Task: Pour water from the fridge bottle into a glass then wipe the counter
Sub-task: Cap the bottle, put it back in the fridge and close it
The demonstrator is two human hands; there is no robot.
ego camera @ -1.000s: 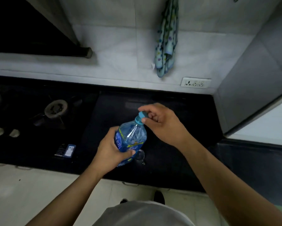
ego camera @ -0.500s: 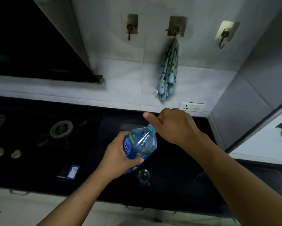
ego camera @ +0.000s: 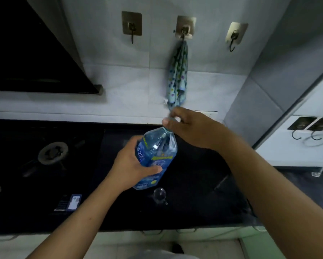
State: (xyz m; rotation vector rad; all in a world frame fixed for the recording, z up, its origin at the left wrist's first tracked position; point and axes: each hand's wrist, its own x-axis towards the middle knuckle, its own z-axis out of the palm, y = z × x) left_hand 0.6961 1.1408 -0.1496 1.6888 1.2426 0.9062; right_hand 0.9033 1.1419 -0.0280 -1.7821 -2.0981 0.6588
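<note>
Gripping the bottle (ego camera: 157, 152) round its labelled middle, the left hand (ego camera: 130, 171) has its fingers wrapped behind the plastic and its thumb lying across the front. The right hand (ego camera: 192, 128) is curled over the bottle's neck, with thumb and fingertips pinching the top. Those fingers cover the cap, so I cannot tell whether it is on, loose or off.

The bottle hangs in the air above the black counter (ego camera: 194, 212). It is tilted, with the neck pointing away from the person and to the right. Its base sits just above a small clear glass (ego camera: 159, 194), which stands near the counter's front edge.

The bottle looks like thin, soft plastic, so it will probably dent under a hard squeeze and, once open, push water out in a spurt. Coming from the fridge, it may also be damp and slippery. How full it is I cannot make out, but any water will shift as it tips. The label band, where the left hand already is, seems the safest place to hold it, with light pressure only.

The glass looks light, breakable and hard to see against the dark counter, so a knock from the bottle's base could topple it. Its narrow mouth calls for a slow pour.

A spotted cloth (ego camera: 177, 77) hangs limp from the middle hook (ego camera: 184, 28) on the wall, and it should be easy to bunch in one hand.
</note>
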